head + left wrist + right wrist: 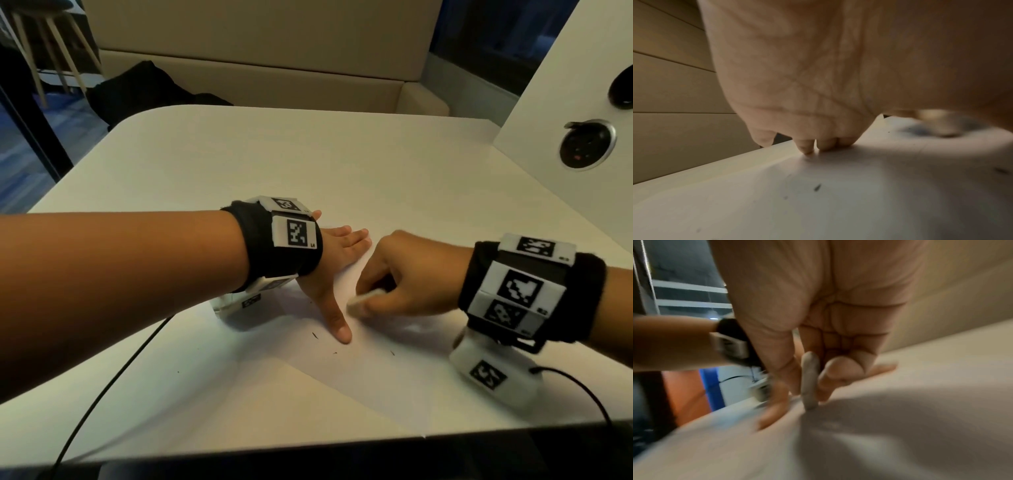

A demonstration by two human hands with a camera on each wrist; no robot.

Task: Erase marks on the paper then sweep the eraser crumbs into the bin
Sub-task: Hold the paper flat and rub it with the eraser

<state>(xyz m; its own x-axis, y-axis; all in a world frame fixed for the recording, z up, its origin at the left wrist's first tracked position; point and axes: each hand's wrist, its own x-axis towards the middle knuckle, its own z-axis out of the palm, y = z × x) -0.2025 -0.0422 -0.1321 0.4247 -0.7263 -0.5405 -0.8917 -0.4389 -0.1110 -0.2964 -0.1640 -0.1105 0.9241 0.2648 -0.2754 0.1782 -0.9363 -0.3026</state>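
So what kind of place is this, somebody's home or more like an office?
Probably an office lounge or café booth rather than a home. A beige upholstered bench runs behind the white table, a round power socket is set into the white panel beside it, and a stool's wooden legs stand at far left.

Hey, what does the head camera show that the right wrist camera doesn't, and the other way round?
Only the head view shows the white table's far corner, dark eraser crumbs and the beige bench. Only the right wrist view shows the right hand's palm and the eraser's worn grey edge. Both show the flat white eraser pinched by the right hand and the left hand pressing the white paper.
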